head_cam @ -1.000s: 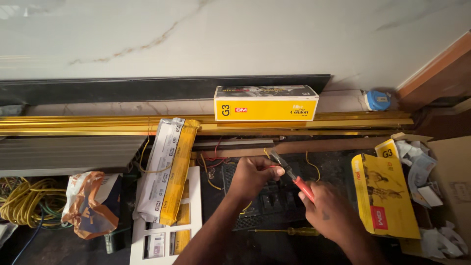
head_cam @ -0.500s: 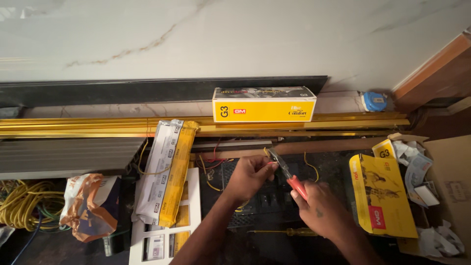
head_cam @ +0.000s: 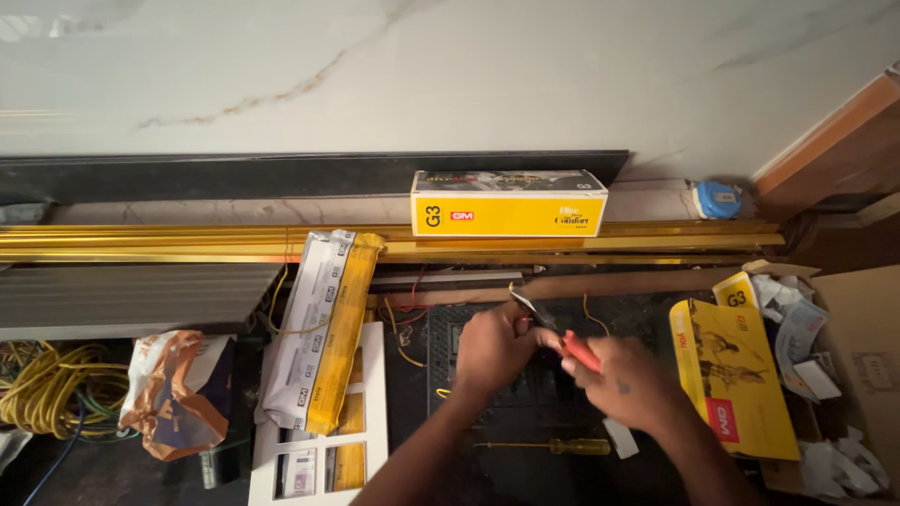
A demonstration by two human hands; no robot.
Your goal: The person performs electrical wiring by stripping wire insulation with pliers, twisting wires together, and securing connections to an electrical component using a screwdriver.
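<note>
A yellow carton (head_cam: pixel 508 214) lies far, on gold metal strips (head_cam: pixel 169 242). A coil of yellow cable (head_cam: pixel 52 395) sits left; a yellow-handled screwdriver (head_cam: pixel 553 447) lies near.

Two hands, left (head_cam: pixel 495 349) and right (head_cam: pixel 626 382), share one red-handled pair of pliers (head_cam: pixel 555 334) at the frame's centre. Two yellow cartons show: one (head_cam: pixel 509 204) at 12 o'clock, one (head_cam: pixel 731 377) at 3 o'clock. One yellow-handled screwdriver (head_cam: pixel 551 447) lies at 6 o'clock, one coil of yellow wire (head_cam: pixel 49 392) at 8 o'clock, one blue roll, possibly tape (head_cam: pixel 717 199), at 2 o'clock.
</note>
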